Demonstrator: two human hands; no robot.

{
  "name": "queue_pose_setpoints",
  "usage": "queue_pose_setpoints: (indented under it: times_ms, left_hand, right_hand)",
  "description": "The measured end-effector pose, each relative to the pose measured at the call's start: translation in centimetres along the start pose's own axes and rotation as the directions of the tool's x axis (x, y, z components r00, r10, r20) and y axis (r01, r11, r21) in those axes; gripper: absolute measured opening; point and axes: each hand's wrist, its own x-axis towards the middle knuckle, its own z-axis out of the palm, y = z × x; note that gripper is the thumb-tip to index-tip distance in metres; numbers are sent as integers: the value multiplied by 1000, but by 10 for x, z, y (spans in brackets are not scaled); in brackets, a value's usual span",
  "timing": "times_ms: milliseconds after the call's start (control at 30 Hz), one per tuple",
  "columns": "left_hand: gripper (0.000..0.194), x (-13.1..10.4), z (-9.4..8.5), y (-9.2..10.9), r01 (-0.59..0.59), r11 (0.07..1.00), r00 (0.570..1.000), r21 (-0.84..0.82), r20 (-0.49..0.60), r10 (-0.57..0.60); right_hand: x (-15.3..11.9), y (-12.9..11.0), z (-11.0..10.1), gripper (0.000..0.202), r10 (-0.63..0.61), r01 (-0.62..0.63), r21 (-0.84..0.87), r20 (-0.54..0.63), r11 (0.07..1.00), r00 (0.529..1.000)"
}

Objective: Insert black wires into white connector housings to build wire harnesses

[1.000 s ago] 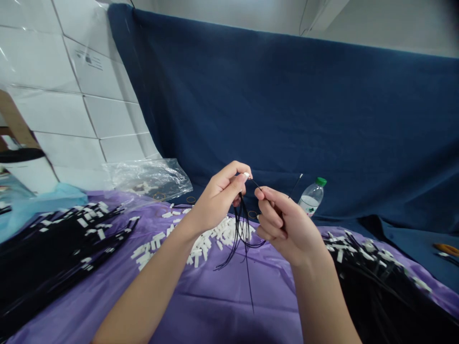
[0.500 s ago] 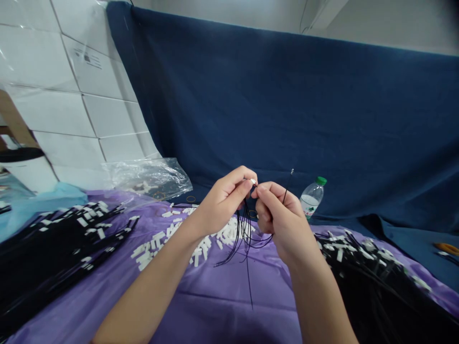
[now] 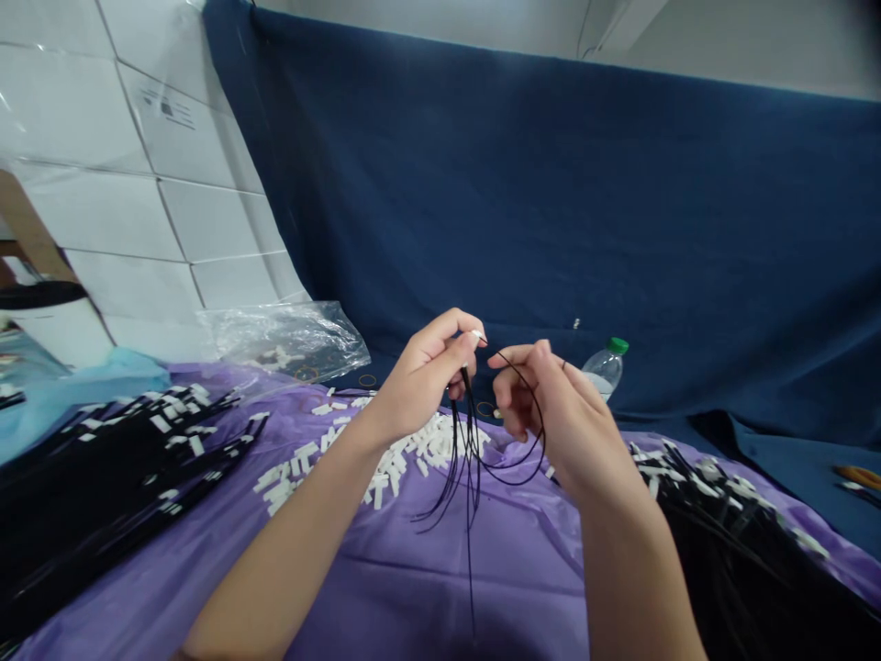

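Observation:
My left hand [image 3: 437, 372] is closed, its thumb and forefinger pinching a small white plastic piece [image 3: 476, 336]. Several thin black cords [image 3: 470, 450] hang below from its fingers. One cord [image 3: 540, 431] leaves the white piece and loops down past my right hand [image 3: 554, 390]. That hand's thumb is raised and its forefinger points towards the left hand, while the other fingers stay curled. A bit of cord with a pale tip [image 3: 576, 323] sticks up behind it; the grip on it is partly hidden. Loose white plastic pieces [image 3: 392, 464] lie on the purple sheet [image 3: 413, 578] below.
Bundles of black cords with white ends lie at left [image 3: 89, 487] and right [image 3: 730, 542]. A green-capped bottle [image 3: 606, 367] stands behind my right hand. A clear plastic bag [image 3: 295, 335] sits at back left, before stacked white boxes [image 3: 130, 211]. Blue cloth [image 3: 551, 202] hangs behind.
My right hand has moved right, away from the left, and its thumb and forefinger have parted. The cord between the hands now forms a wide loop. My left hand has shifted slightly left and up.

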Motion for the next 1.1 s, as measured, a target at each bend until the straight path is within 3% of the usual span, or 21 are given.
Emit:
queue_pose_setpoints:
  times_ms: [100, 367, 467, 733, 833, 933, 1000, 1100]
  left_hand:
    - [18, 3, -6, -1, 18, 995, 999, -100, -43, -22]
    - [13, 4, -18, 4, 75, 971, 994, -227, -66, -93]
    - [13, 3, -17, 4, 119, 959, 990, -258, -41, -134]
    - [15, 3, -11, -2, 192, 930, 981, -314, 89, -173]
    - [16, 3, -11, -3, 170, 935, 982, -311, 132, -135]
    - [18, 2, -11, -3, 139, 946, 982, -294, 167, -92]
    - [18, 1, -10, -1, 117, 958, 979, -262, 190, -68]
    - [19, -2, -7, 3, 102, 973, 975, -205, 213, -58]
  right_hand:
    - [1, -4, -12, 45, -75, 74, -22, -61, 997, 995]
    - [-10, -28, -43, 50, -189, 222, 220, -165, 950, 968]
    - [-17, -39, -49, 51, -229, 290, 225, -261, 930, 938]
    - [-24, -47, -48, 37, -215, 326, 323, -335, 888, 917]
    - [-19, -39, -41, 32, -170, 249, 342, -244, 906, 955]
    - [-14, -28, -34, 34, -63, 69, 215, -31, 974, 998]
    - [-11, -22, -28, 33, 29, -37, 101, 78, 994, 997]
    - [-10, -16, -19, 33, 103, -103, -4, 133, 995, 986]
